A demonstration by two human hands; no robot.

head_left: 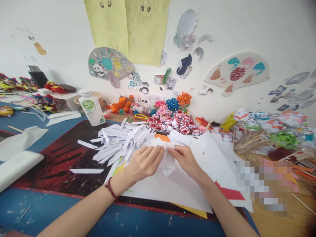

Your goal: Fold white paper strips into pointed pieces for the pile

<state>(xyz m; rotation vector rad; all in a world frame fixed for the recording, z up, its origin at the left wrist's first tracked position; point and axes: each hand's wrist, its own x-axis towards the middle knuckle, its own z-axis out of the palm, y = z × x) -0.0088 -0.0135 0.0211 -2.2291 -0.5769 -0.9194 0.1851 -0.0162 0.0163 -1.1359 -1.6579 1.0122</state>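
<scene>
My left hand (146, 160), with a dark red cord round its wrist, pinches the upper left part of a folded white paper (168, 164). On the opposite side my right hand (183, 157) grips the same paper between thumb and fingers. Its lower end tapers to a folded point, and part of its top is hidden behind my fingers. Below it lie large white sheets (177, 189). A heap of folded white paper strips (120, 140) spreads just beyond my left hand. One single strip (87, 171) lies apart on the dark mat.
A white bottle (92, 108) stands behind the mat (59, 158). Red-and-white paper flowers (176, 122) line the wall. Thin wooden sticks (249, 141) and crumpled paper pieces (283, 140) lie at right. A white case (21, 168) sits at far left.
</scene>
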